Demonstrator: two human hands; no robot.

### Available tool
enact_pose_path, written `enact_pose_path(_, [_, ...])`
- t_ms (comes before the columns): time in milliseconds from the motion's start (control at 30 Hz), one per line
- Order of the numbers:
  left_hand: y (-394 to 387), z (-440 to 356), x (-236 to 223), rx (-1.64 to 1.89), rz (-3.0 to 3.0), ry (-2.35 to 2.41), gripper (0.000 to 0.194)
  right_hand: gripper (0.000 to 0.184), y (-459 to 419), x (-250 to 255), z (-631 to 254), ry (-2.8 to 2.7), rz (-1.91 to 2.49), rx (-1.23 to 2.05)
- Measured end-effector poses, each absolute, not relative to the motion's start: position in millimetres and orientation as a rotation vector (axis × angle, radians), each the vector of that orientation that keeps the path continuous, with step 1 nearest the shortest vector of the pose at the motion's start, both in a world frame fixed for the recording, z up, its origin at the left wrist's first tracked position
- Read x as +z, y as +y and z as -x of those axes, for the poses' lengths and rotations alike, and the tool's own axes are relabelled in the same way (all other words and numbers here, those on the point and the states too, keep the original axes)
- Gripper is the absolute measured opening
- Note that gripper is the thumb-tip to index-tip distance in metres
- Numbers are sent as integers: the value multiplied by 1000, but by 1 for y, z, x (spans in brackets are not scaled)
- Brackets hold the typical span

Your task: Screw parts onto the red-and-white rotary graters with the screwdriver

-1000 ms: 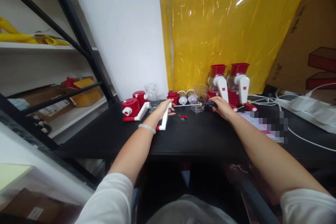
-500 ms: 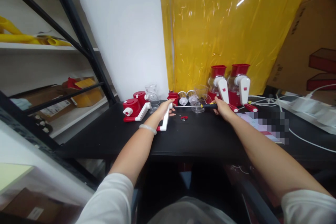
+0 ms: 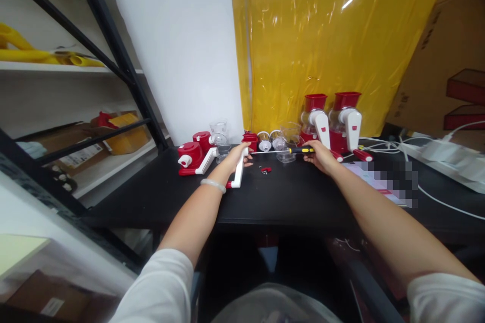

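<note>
My left hand (image 3: 238, 157) is closed around a white crank handle (image 3: 238, 171) with a red grip at its lower end. In my right hand (image 3: 319, 155) is a screwdriver (image 3: 301, 150) with a black and yellow handle. Its long shaft lies level, and the tip reaches the top end of the crank handle beside my left fingers. On the table between my hands lie a small red part (image 3: 267, 169) and a few tiny screws (image 3: 264, 172). Behind the shaft are two drum graters (image 3: 264, 141) and a clear plastic housing (image 3: 291, 136).
Two assembled red and white rotary graters (image 3: 347, 123) stand at the back right. Red grater bases (image 3: 190, 156) sit at the left of the black table (image 3: 265, 207). A tablet (image 3: 379, 181), white cables and a power strip (image 3: 450, 156) lie on the right. A black-framed shelf (image 3: 131, 78) rises at left.
The screwdriver's handle has turned a little and my right fingers have loosened and shifted on it. My left hand and the crank handle stay almost still.
</note>
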State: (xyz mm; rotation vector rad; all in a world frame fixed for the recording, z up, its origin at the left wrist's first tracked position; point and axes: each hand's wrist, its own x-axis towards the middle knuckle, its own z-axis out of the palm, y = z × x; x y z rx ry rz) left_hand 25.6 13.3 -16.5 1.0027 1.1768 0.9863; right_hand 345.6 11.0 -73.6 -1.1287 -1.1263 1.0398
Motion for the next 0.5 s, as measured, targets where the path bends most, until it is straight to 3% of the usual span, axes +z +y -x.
enact_pose_path(167, [12, -26, -16, 981, -998, 1188, 33, 46, 9, -71, -346, -1148, 1413, 907])
enact_pose_path(500, [11, -26, -16, 969, -1015, 1199, 33, 10, 3, -68, -341, -1016, 1143, 1030])
